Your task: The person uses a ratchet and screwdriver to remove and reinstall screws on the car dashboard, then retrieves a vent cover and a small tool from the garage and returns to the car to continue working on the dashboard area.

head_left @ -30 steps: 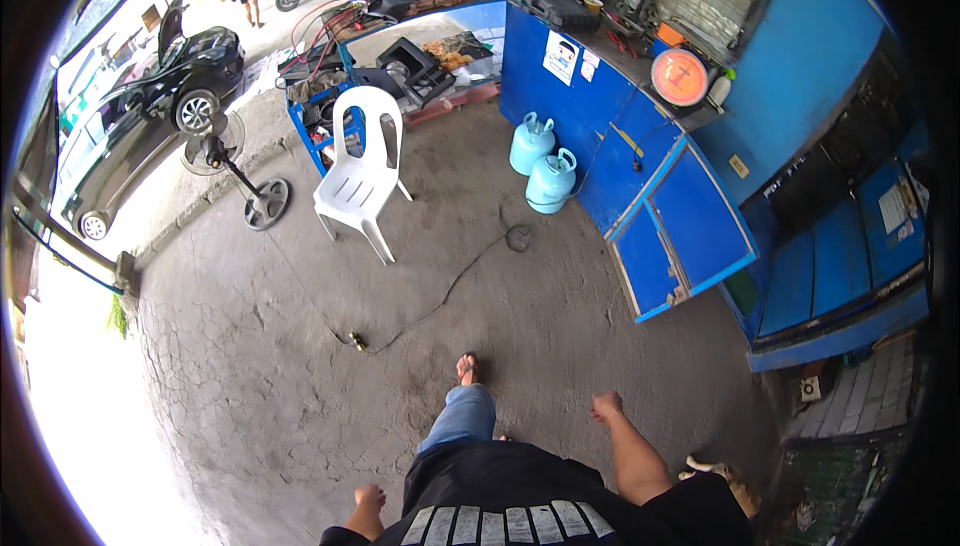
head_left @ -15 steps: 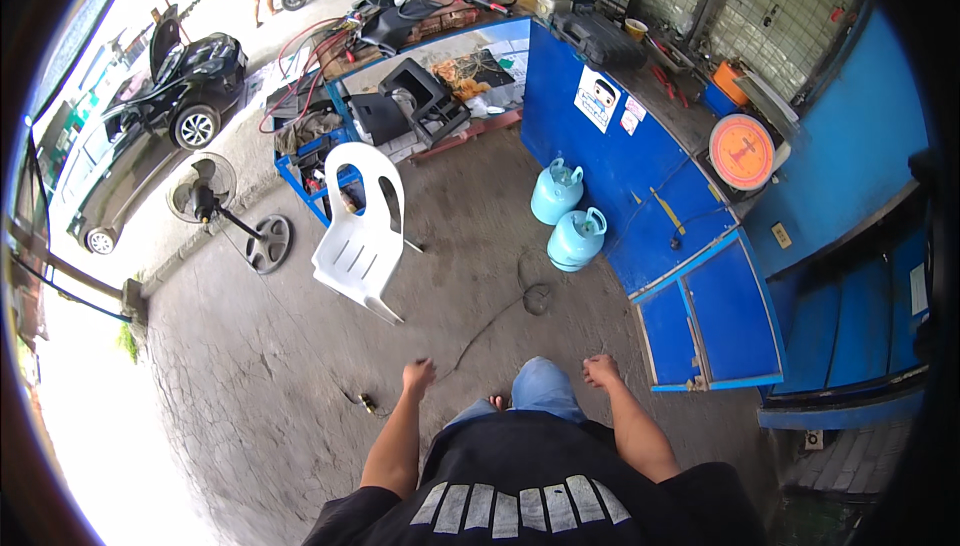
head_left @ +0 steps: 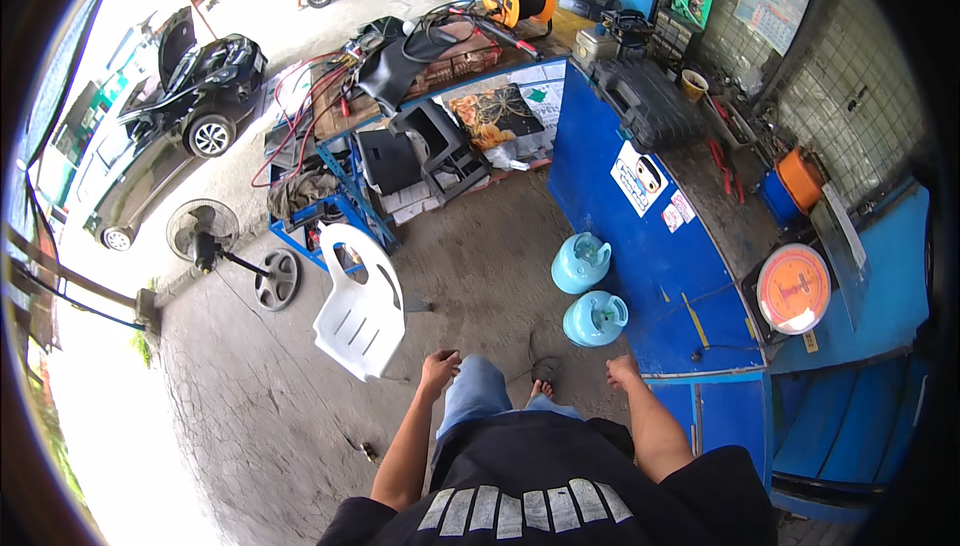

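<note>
My left hand (head_left: 440,371) hangs in front of my left thigh, its fingers loosely curled, with nothing seen in them. To the right, my right hand (head_left: 622,373) is also curled closed and looks bare, just short of two light-blue gas cylinders. The farther gas cylinder (head_left: 580,263) stands upright on the floor by a blue counter, and the nearer gas cylinder (head_left: 594,319) is beside it. Neither is touched. Ahead of my left hand is a white plastic chair (head_left: 360,311), apart from it.
A cable (head_left: 540,366) lies coiled near my foot. A pedestal fan (head_left: 203,236) leans at left by a parked car (head_left: 175,131). The blue counter (head_left: 640,236) at right bears a black case (head_left: 645,101) and a round dial scale (head_left: 793,289). Beyond the chair is a tool-laden blue cart (head_left: 300,226).
I have stepped forward, so the cylinders, chair and counter appear closer. My other leg is now in front. Both hands remain curled and have swung slightly.
</note>
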`<state>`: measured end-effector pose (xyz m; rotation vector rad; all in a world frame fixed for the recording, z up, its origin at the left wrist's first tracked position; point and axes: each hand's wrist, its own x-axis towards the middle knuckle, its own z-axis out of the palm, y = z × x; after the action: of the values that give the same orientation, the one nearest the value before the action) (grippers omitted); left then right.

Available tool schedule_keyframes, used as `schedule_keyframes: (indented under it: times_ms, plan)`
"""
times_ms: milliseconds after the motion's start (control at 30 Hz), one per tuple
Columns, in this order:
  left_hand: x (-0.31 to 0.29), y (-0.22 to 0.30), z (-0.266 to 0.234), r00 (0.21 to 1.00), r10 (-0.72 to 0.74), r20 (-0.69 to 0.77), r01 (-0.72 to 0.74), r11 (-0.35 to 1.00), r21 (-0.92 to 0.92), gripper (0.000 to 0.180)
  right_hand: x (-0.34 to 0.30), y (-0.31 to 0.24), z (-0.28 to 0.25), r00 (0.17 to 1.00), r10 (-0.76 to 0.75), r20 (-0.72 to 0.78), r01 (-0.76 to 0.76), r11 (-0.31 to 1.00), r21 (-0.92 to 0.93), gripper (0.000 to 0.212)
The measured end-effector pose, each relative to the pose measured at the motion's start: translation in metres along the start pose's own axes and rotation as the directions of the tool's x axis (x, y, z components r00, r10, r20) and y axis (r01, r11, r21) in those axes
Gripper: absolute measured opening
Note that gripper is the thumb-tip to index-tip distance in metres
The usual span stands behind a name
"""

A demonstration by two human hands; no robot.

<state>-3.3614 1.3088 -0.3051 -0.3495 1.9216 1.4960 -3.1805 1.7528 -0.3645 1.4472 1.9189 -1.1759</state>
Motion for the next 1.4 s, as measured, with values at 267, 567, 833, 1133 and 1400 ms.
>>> schedule_keyframes:
  times_ms: [267,567,833,1133,1400]
  plan:
    - [0.175,0.087,-0.042,0.999,-0.021,0.043,0.021,1.0,0.003,0.045,0.084,-0.163,0.043,0.998,-0.037,0.057,0.041,0.997,-0.069,0.029]
    - [0.425,0.199,-0.074,0.97,-0.21,0.123,0.182,0.961,0.206,0.035,0.089,-0.327,0.132,0.996,0.015,0.09,-0.009,0.998,-0.066,0.032]
    - [0.527,0.249,-0.095,0.984,-0.171,0.042,0.163,0.975,0.15,0.03,0.104,-0.418,0.173,0.96,-0.277,-0.039,0.266,0.948,-0.176,0.04]
    - [0.489,0.224,-0.108,0.943,-0.333,0.012,0.326,0.927,0.184,0.031,0.129,-0.413,0.146,0.973,-0.215,-0.081,0.2,0.966,-0.163,0.033]
    - [0.464,0.254,-0.053,0.952,-0.276,0.132,0.202,0.891,0.407,0.032,0.146,-0.41,0.045,0.986,-0.135,-0.102,0.127,0.989,-0.075,0.037]
